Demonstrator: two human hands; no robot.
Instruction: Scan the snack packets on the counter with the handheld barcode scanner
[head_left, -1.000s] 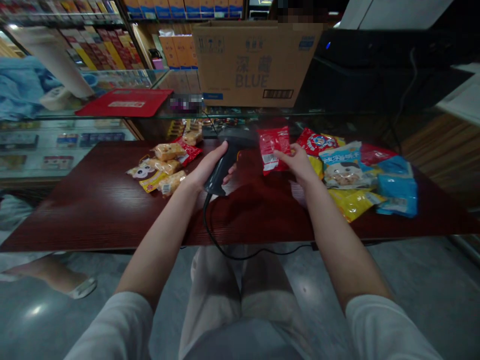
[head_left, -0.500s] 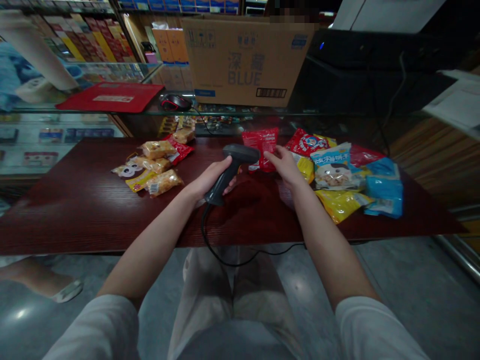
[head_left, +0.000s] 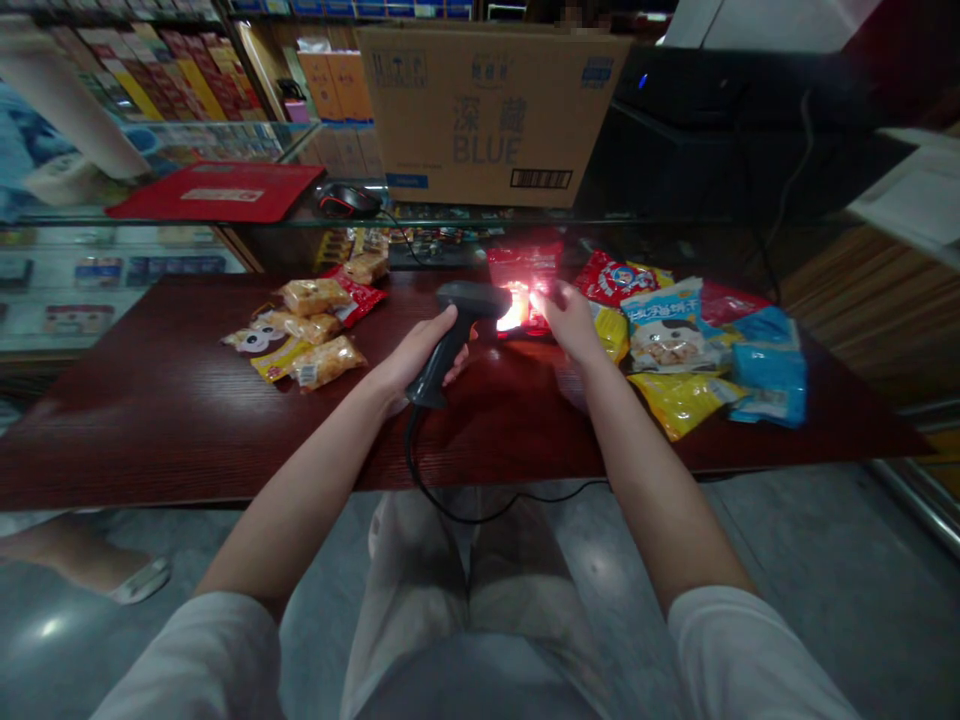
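Observation:
My left hand (head_left: pixel 424 350) is wrapped round the handle of a black barcode scanner (head_left: pixel 459 325) whose cable trails off the table's front edge. The scanner's head points right at a red snack packet (head_left: pixel 525 280), and a bright red light glows on the packet. My right hand (head_left: pixel 568 322) holds that packet upright just above the dark red table (head_left: pixel 150 400), fingers closed on its right edge.
Several snack bags (head_left: pixel 690 350) in blue, yellow and red lie to the right. Small wrapped pastries (head_left: pixel 307 335) lie to the left. Behind are a glass counter with a mouse (head_left: pixel 345 203), a red mat (head_left: pixel 217 190) and a cardboard box (head_left: pixel 487 115). Another person's foot (head_left: pixel 97 570) shows at lower left.
The scanner head has closed in on the red packet and its red light now glows on it. The packet has shifted slightly left.

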